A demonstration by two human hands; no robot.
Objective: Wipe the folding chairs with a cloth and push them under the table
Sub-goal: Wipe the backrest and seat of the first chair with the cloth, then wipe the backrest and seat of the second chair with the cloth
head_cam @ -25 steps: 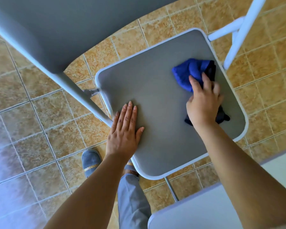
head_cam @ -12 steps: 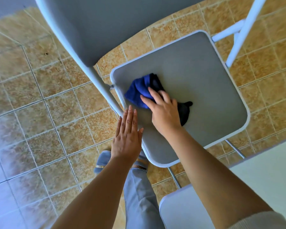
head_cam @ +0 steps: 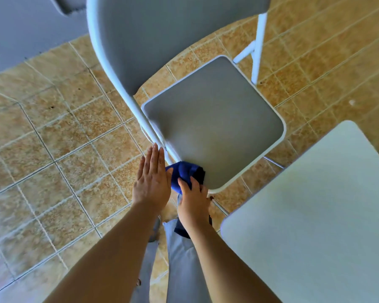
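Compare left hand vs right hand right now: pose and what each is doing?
The left hand is flat, fingers straight and together, holding nothing; the right hand is curled around the blue cloth. The left hand is beside the seat, over the floor; the right hand presses the cloth at the seat's near corner. Both are bare and close together.

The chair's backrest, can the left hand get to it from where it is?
Probably yes: the left hand is flat, open and empty beside the seat, and nothing sits between it and the backrest.
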